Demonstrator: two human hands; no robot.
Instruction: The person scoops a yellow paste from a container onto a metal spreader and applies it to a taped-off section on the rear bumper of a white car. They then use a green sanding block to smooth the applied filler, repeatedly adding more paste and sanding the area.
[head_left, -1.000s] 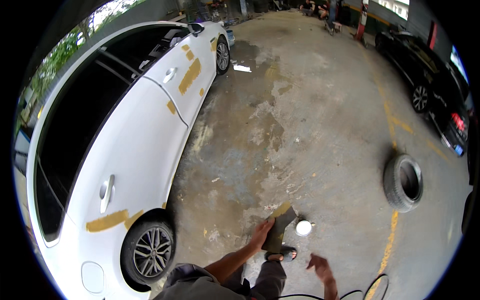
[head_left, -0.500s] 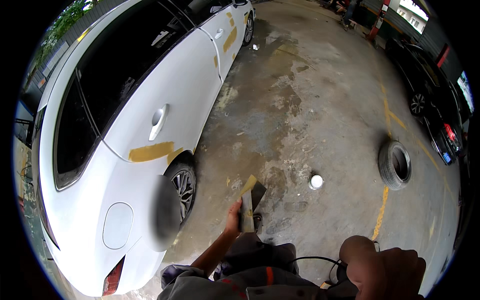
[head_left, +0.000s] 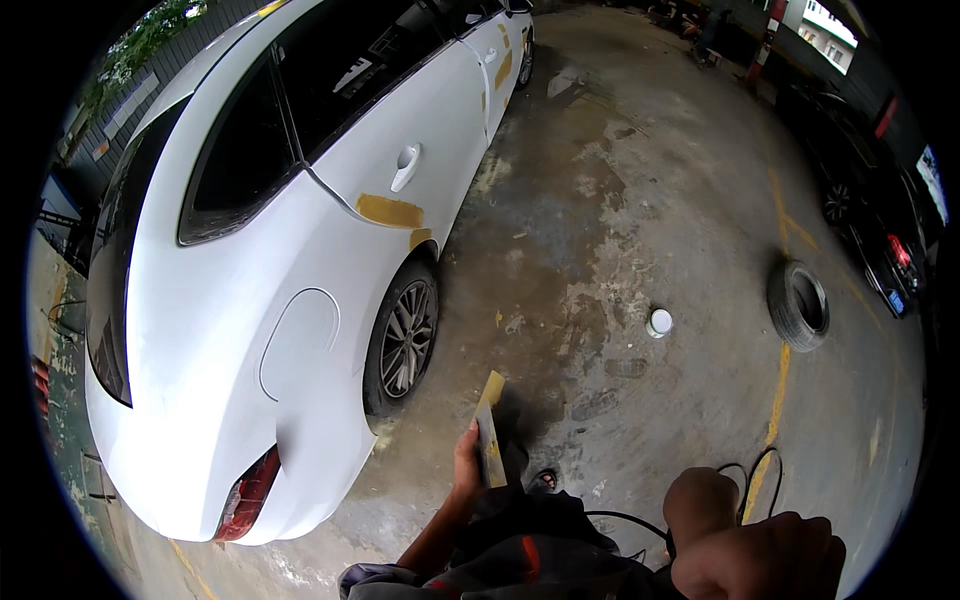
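Note:
Near the lower middle, my left hand (head_left: 467, 462) is closed around a flat, greyish putty board (head_left: 490, 440). The board is tilted nearly edge-on, with yellowish filler at its upper end. A blurred dark patch beside it hides part of the view. At the lower right, my right hand (head_left: 755, 545) is raised close to the camera with its fingers curled; whatever it may hold is hidden. On my left stands a white car (head_left: 330, 270) with a yellow-brown filler patch (head_left: 390, 211) above the rear wheel (head_left: 407, 338). More such patches show on its doors farther off.
A small white-topped can (head_left: 659, 322) stands on the stained concrete floor (head_left: 570, 260). A loose tyre (head_left: 799, 306) lies farther right by a yellow line. A black hose (head_left: 765, 480) loops near my right hand. A dark car (head_left: 870, 210) is parked at the far right.
My view has shifted, so the white car sits farther right and its rear wheel shows more fully. The putty board has turned more edge-on in my left hand. My right hand remains curled.

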